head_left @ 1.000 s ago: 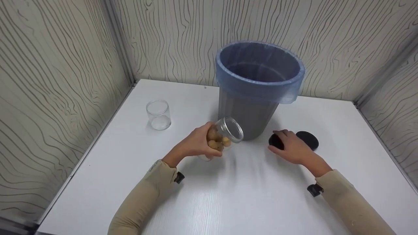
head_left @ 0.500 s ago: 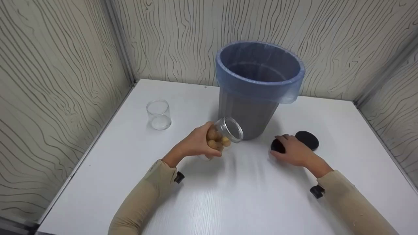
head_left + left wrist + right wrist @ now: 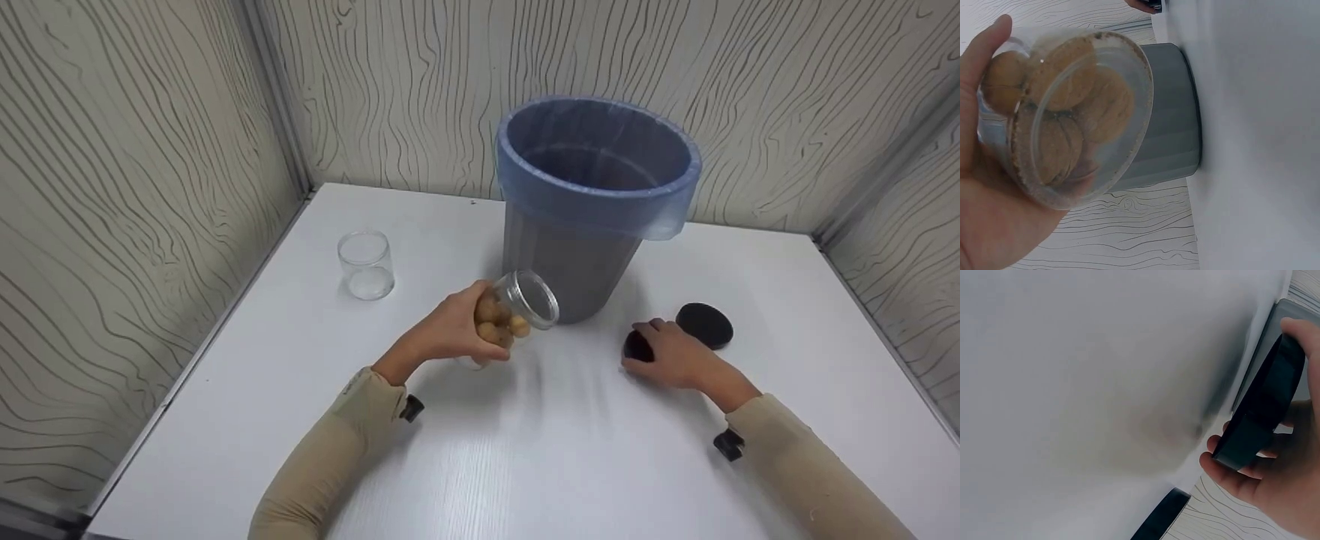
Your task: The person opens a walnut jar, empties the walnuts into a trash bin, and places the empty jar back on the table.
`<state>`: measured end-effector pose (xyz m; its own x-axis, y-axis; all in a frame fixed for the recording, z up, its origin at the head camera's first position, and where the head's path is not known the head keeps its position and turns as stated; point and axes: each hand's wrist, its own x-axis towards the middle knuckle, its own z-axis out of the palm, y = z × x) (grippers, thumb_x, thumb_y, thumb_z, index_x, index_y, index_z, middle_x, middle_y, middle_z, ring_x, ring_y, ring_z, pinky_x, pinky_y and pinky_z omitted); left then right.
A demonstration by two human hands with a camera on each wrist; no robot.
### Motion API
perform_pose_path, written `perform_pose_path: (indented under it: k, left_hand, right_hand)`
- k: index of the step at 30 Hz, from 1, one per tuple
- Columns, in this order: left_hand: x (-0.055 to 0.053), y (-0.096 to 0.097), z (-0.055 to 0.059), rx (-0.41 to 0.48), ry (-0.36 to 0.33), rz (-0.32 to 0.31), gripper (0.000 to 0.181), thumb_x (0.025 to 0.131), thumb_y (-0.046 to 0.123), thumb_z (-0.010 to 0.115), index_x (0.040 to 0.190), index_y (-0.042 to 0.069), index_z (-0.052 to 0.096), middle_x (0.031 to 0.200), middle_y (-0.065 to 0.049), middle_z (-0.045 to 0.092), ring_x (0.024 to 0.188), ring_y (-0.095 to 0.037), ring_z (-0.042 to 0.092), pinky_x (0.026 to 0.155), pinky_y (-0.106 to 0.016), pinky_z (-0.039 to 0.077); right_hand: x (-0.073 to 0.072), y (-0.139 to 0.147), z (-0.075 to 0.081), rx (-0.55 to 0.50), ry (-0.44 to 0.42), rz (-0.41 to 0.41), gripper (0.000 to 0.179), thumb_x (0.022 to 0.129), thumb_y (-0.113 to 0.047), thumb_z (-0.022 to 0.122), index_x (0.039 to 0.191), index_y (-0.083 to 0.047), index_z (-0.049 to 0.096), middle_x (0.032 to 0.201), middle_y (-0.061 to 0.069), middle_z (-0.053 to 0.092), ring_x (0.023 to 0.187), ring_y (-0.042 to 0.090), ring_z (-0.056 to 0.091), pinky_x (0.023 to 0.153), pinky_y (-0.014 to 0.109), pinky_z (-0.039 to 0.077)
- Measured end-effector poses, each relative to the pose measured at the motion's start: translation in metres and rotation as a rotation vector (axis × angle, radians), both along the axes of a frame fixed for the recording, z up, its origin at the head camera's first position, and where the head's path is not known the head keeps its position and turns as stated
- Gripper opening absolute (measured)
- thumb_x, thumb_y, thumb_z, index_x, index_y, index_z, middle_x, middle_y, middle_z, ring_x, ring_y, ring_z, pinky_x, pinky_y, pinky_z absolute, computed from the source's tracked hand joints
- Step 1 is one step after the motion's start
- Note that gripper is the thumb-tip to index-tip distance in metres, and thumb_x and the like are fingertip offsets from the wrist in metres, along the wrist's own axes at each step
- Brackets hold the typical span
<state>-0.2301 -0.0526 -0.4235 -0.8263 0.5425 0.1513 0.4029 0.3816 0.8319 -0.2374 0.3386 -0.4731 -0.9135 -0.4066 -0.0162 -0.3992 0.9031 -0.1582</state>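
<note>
In the head view my left hand [image 3: 450, 326] grips a clear jar [image 3: 534, 298], tilted with its uncovered mouth toward the right. Inside sit several round brown pieces that look like walnuts [image 3: 491, 319]; the left wrist view shows them through the jar's base [image 3: 1095, 185]. Over the table at right, my right hand [image 3: 679, 356] holds a round black lid [image 3: 638, 345] by its rim. The right wrist view shows this lid [image 3: 1266, 405] on edge, with thumb and fingers on opposite sides. A second black lid [image 3: 705, 325] lies on the table just beyond that hand.
A grey bin [image 3: 562, 255] with a blue liner [image 3: 592, 206] stands at the back, close behind the held jar. Another clear jar [image 3: 365, 266], uncovered, stands upright at left on the white table [image 3: 480, 465]. Patterned panels [image 3: 405, 90] enclose the back and sides.
My right hand has shifted slightly toward me with the black lid, away from the second lid. The left hand and its jar have stayed in place.
</note>
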Motion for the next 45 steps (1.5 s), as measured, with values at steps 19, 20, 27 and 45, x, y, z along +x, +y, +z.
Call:
perform_pose_path:
  k: [19, 20, 27, 45]
  left_hand:
    - [-0.0017, 0.0000, 0.0028, 0.007, 0.018, -0.011, 0.081, 0.063, 0.036, 0.087, 0.127, 0.013, 0.042, 0.110, 0.002, 0.057, 0.094, -0.013, 0.059, 0.077, -0.028, 0.051]
    - [-0.0016, 0.0000, 0.0029, 0.007, 0.018, -0.009, 0.081, 0.063, 0.035, 0.087, 0.127, 0.014, 0.043, 0.110, 0.002, 0.057, 0.094, -0.013, 0.059, 0.077, -0.029, 0.051]
    - [-0.0017, 0.0003, 0.0032, 0.001, 0.014, -0.001, 0.081, 0.063, 0.033, 0.087, 0.127, 0.014, 0.042, 0.110, 0.001, 0.056, 0.095, -0.013, 0.059, 0.078, -0.029, 0.051]
    - [-0.0007, 0.0000, 0.0025, -0.002, -0.004, 0.012, 0.089, 0.065, 0.027, 0.087, 0.137, 0.012, 0.037, 0.117, 0.000, 0.054, 0.099, -0.014, 0.058, 0.081, -0.030, 0.050]
  right_hand:
    - [0.0001, -0.0009, -0.0012, 0.030, 0.010, 0.022, 0.070, 0.083, -0.048, 0.064, 0.128, 0.004, 0.052, 0.123, 0.027, 0.051, 0.110, 0.043, 0.049, 0.092, 0.054, 0.041]
    - [-0.0001, -0.0008, -0.0016, 0.031, 0.014, 0.024, 0.070, 0.083, -0.048, 0.065, 0.128, 0.004, 0.052, 0.123, 0.027, 0.051, 0.110, 0.043, 0.049, 0.092, 0.054, 0.041]
    - [-0.0016, -0.0013, -0.0036, 0.038, -0.006, 0.015, 0.076, 0.083, -0.051, 0.064, 0.131, 0.005, 0.048, 0.127, 0.029, 0.048, 0.114, 0.046, 0.046, 0.094, 0.056, 0.039]
    - [-0.0003, 0.0004, -0.0048, 0.043, -0.002, 0.044, 0.079, 0.084, -0.051, 0.064, 0.132, 0.009, 0.046, 0.126, 0.031, 0.048, 0.115, 0.047, 0.044, 0.095, 0.056, 0.037]
